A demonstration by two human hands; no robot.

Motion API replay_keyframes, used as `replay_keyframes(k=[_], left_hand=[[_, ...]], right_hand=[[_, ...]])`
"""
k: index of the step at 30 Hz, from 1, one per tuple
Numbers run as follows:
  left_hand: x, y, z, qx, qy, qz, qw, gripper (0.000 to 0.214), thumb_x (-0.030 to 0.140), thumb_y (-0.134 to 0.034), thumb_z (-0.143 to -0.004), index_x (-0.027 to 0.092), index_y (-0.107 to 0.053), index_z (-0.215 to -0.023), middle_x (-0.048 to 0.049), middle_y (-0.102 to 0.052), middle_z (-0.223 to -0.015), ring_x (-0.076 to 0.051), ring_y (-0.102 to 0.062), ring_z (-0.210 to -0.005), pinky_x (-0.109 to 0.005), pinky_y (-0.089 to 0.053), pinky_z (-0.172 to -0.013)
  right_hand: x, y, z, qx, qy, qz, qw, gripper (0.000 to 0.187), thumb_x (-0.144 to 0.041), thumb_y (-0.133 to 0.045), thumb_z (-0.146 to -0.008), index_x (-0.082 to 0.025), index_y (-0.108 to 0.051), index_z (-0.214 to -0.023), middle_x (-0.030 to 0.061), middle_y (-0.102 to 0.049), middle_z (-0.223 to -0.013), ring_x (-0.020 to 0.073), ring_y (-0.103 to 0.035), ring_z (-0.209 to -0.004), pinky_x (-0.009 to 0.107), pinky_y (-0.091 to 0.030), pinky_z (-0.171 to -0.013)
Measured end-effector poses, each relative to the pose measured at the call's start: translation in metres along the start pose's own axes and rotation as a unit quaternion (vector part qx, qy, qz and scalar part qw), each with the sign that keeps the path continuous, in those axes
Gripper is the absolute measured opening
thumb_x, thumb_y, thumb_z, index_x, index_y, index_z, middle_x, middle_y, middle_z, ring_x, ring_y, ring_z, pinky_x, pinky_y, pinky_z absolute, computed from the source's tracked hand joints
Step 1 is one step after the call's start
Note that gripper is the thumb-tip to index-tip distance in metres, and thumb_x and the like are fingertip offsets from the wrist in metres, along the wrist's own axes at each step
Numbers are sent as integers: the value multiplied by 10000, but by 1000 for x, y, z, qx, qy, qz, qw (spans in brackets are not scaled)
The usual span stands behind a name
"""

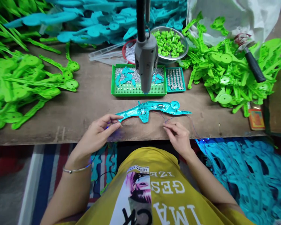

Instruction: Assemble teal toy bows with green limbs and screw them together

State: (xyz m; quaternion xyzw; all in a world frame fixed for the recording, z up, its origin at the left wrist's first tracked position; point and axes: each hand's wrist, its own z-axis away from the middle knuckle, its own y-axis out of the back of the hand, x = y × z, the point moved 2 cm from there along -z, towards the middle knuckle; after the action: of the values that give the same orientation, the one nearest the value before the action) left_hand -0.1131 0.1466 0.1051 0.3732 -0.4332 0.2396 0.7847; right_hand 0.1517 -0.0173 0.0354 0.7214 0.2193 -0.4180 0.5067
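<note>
A turquoise plastic toy-bow-shaped half shell (152, 109) lies on the bench with its hollow side up, a small electronic part set in it. My left hand (101, 128) is closed at the shell's left tip, thumb and fingertips pinching it; a thin wire runs along the shell from there. Blue light glows under those fingers. To the right, my right hand (179, 136) pinches thin wires (165, 120) just below the shell. More wire trails right to a lit blue light (203, 141) at the bench edge.
An electric screwdriver (146, 62) hangs over a green tray (138, 90) of screws and turquoise pieces. Beside it are a screw rack (175, 78) and a metal bowl (186, 47) of green parts. Green shells (224, 68) pile up right and left; turquoise shells (253, 175) lie below right.
</note>
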Motion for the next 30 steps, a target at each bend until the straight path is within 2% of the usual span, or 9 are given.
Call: replay_keyframes(k=[2,4,6,9,13,16,20,30], left_hand=[[2,0,2,9,2,32,999,458,482,-724,-842,182,-658,-1181,-19,-654,-852,-133,-569,-729,-242,-454,-650],[5,-1,5,18,14,75,997,494,472,-743,-833,199,-634,-1230,-14,-656,-857,-131,-577,-722,-235,-467,-632],[10,-3,9,28,29,110,993,491,453,-759,-827,210,-635,-1235,-15,-667,-868,-139,-600,-752,-235,-486,-651],[16,-8,14,39,41,137,989,443,419,-773,-826,216,-664,-1203,-20,-688,-871,-153,-623,-810,-237,-495,-701],[15,-13,14,29,30,143,989,408,397,-771,-832,209,-680,-1183,-22,-695,-856,-151,-617,-804,-234,-475,-698],[9,-15,10,18,25,157,987,455,397,-775,-828,195,-657,-1219,-16,-684,-839,-130,-589,-738,-218,-439,-635],[1,-13,6,11,32,181,983,478,400,-775,-834,183,-639,-1239,-3,-669,-808,-79,-475,-596,-195,-348,-528],[-10,-11,7,13,51,244,968,454,396,-774,-844,201,-646,-1233,4,-647,-795,-51,-402,-517,-182,-276,-451]], right_hand=[[1,4,-3,-7,-55,-118,991,144,-257,-716,-878,-267,-776,-1008,41,-722,-968,163,-712,-864,310,-587,-776],[4,6,-6,-7,-102,-218,971,199,-262,-785,-804,-277,-781,-1002,26,-715,-984,154,-718,-851,304,-599,-786],[7,7,-8,6,-133,-265,955,242,-260,-825,-749,-275,-784,-988,22,-716,-1003,148,-715,-843,308,-601,-809],[9,9,-10,38,-145,-250,956,230,-274,-838,-727,-253,-782,-949,31,-732,-979,158,-700,-852,317,-595,-806],[5,13,-10,58,-119,-197,972,174,-279,-789,-791,-252,-785,-963,41,-737,-944,173,-686,-906,338,-573,-832],[4,15,-8,60,-96,-182,977,158,-267,-780,-799,-262,-798,-957,38,-725,-919,173,-678,-902,341,-564,-823],[6,15,-4,77,-106,-161,978,148,-259,-794,-783,-269,-810,-931,35,-721,-898,171,-676,-870,331,-558,-785],[6,21,-2,83,-87,-132,984,122,-280,-780,-809,-271,-815,-926,42,-717,-924,180,-679,-883,355,-560,-809]])
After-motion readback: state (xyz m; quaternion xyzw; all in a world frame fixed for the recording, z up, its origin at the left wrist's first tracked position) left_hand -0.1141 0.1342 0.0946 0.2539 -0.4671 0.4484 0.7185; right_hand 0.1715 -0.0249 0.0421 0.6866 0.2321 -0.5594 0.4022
